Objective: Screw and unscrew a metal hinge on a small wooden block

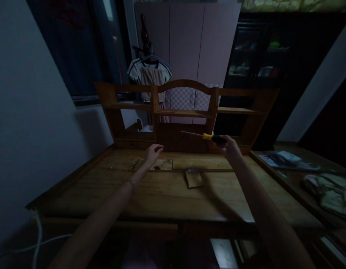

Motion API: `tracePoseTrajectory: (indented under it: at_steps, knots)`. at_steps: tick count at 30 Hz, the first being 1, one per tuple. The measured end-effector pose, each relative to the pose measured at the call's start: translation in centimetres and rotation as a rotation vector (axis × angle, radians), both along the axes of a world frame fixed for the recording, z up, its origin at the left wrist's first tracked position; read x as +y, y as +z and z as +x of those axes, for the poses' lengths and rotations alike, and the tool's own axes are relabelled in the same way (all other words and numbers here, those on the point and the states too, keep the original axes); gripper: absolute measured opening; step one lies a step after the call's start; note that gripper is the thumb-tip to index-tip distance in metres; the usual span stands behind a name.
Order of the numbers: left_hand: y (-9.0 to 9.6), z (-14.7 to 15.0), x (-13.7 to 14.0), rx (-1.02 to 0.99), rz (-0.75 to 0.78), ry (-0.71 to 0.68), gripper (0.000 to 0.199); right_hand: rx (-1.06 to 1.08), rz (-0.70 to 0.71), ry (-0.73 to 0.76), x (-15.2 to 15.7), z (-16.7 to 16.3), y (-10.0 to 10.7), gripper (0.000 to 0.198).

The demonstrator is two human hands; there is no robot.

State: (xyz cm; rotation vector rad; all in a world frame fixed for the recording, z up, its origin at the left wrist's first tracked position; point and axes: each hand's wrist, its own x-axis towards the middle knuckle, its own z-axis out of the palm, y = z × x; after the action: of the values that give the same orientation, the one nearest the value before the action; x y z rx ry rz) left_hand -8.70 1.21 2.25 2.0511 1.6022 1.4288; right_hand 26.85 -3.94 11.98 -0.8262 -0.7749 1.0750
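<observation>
In the dim head view my right hand [228, 146] grips a screwdriver [207, 136] by its black and yellow handle. Its thin metal shaft points left, raised over the back of a wooden desk [161, 194]. My left hand [153, 154] is held up to the left of the screwdriver tip, apart from it. The left fingers are pinched together; whatever they hold, if anything, is too small to make out. Below and between the hands lies a small tan square piece [195, 180] with something shiny [191, 170] at its top edge.
A wooden shelf unit [184, 113] stands along the desk's back edge. A flat patterned piece [164, 164] lies near it. To the right are papers [287, 158] and a crumpled cloth item [329, 192]. A white cable [38, 235] hangs at the lower left.
</observation>
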Motion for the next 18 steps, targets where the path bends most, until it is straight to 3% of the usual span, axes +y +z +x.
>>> tracePoseTrajectory:
  at_steps: [4,10,14,18]
  knots:
    - [0.6,-7.3,-1.3,0.085,-0.113,0.149,0.018,0.176,-0.143,0.188,-1.7,0.6,-3.2,0.017]
    - [1.5,-16.7,-5.6,0.24,-0.324,0.264,0.012,0.332,-0.178,0.257,-3.9,0.4,-6.2,0.024]
    - [2.1,-19.8,-8.1,0.309,-0.438,0.238,0.01,0.34,-0.172,0.273,-4.8,-0.3,-7.1,0.018]
    - [2.9,-20.2,-9.2,0.324,-0.459,0.196,0.011,0.281,-0.112,0.195,-5.5,-0.8,-7.7,0.011]
